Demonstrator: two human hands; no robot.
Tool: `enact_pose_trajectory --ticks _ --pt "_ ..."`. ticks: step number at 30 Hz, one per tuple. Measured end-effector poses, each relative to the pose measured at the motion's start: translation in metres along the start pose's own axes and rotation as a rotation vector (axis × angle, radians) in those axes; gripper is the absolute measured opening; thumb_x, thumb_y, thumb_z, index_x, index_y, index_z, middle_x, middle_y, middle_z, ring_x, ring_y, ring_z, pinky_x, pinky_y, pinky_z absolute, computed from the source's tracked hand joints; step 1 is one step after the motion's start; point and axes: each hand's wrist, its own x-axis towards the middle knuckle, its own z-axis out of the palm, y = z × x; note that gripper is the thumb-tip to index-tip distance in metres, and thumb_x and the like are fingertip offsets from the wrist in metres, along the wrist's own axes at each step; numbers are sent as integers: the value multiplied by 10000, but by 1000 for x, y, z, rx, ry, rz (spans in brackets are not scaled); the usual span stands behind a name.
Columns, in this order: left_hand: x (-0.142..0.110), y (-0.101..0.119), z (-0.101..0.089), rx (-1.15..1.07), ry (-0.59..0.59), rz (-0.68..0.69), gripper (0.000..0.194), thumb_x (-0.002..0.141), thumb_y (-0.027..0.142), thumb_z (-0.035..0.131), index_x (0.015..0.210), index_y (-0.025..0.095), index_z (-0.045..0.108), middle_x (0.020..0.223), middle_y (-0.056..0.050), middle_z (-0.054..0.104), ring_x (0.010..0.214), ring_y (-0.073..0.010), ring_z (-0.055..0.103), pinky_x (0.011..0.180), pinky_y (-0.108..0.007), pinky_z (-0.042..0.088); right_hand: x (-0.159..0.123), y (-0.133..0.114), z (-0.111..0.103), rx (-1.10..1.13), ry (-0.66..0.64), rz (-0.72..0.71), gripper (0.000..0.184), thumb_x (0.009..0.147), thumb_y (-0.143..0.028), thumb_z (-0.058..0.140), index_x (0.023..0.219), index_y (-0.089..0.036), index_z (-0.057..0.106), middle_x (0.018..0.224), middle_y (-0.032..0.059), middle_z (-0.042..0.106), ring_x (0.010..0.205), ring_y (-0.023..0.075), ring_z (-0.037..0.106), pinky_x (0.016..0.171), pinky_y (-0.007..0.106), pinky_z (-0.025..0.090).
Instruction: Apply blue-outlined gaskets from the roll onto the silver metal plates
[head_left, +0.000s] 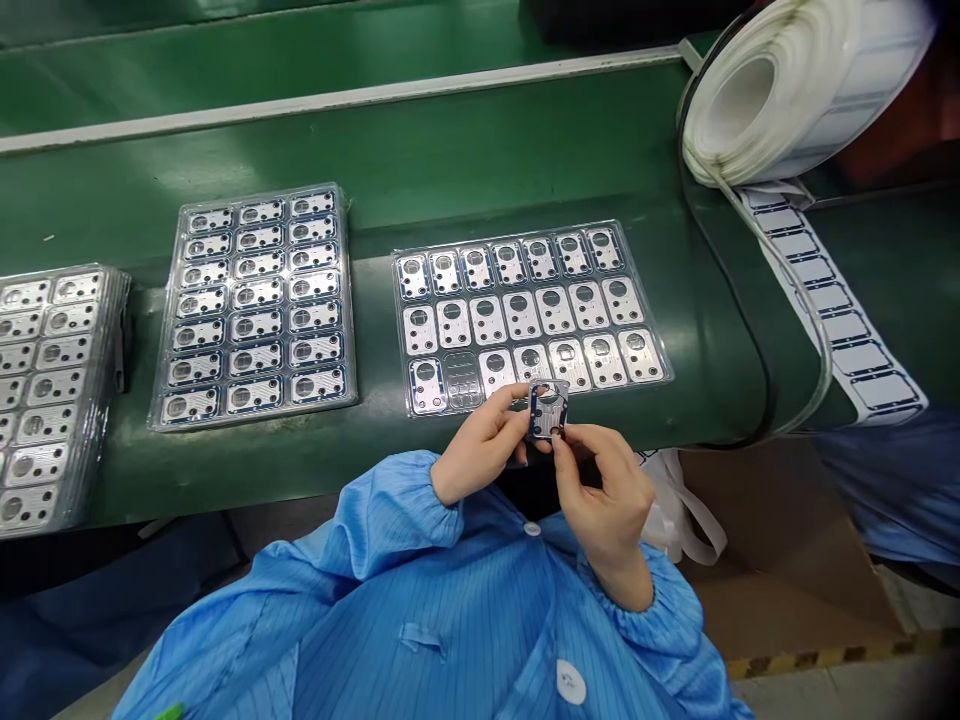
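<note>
Between my two hands, a small silver metal plate (550,408) with a dark blue border, a large round hole and smaller holes is held up just over the table's front edge. My left hand (491,440) grips its left side with thumb and fingers. At its lower right, my right hand (604,485) pinches the edge with thumb and forefinger. Directly beyond lies a clear plastic tray (532,282) of similar plates in three rows. One pocket (462,381) in its nearest row has no plate. Some of the plates in this tray show blue borders, others look plain silver.
A stack of filled trays (255,310) lies left of centre, and another stack (56,400) at the far left. A large label roll (795,90) stands at right, its strip (840,310) of blue-framed labels hanging across the green surface (525,140). A cable (731,270) curves beside it.
</note>
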Motion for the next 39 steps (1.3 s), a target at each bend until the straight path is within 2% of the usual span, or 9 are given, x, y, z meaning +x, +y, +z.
enact_pose_trajectory --ticks 4,7,16,26,32,39 --pt "0 1 0 -3 16 -15 522 930 462 558 1336 142 487 762 -20 634 587 -90 528 582 -227 431 -2 3 1 -48 12 -66 202 852 -94 657 1030 -186 634 887 62 707 800 173 691 705 291 570" --pt "0 1 0 -23 7 -12 553 928 488 553 1341 129 478 757 -34 650 614 -107 551 587 -232 440 -3 3 2 -73 22 -99 223 846 -76 653 1042 -179 634 896 71 710 809 177 691 722 294 568" --pt "-2 5 1 -46 22 -9 477 945 423 545 1314 123 505 726 -28 658 592 -96 545 609 -231 459 -3 4 1 -76 21 -107 251 832 -43 658 1043 -177 640 898 70 710 820 181 694 742 300 576" --pt "-1 8 5 -108 60 18 416 953 435 505 1232 130 549 957 -80 661 739 -129 625 591 -230 485 0 6 0 -65 9 -116 242 832 -37 655 1032 -172 646 886 72 709 813 181 692 740 299 577" --pt "0 3 4 -102 6 -1 575 823 409 722 1278 148 486 819 -38 678 769 -144 659 622 -219 463 2 5 0 -67 -1 -117 221 843 -50 643 1030 -167 649 889 83 715 813 186 695 738 309 578" --pt "1 2 4 -100 57 21 542 855 386 689 1276 120 475 757 -32 683 673 -122 624 575 -212 438 -1 5 -4 -74 -29 -113 289 884 -61 561 1116 -198 663 960 87 731 865 200 714 770 333 594"
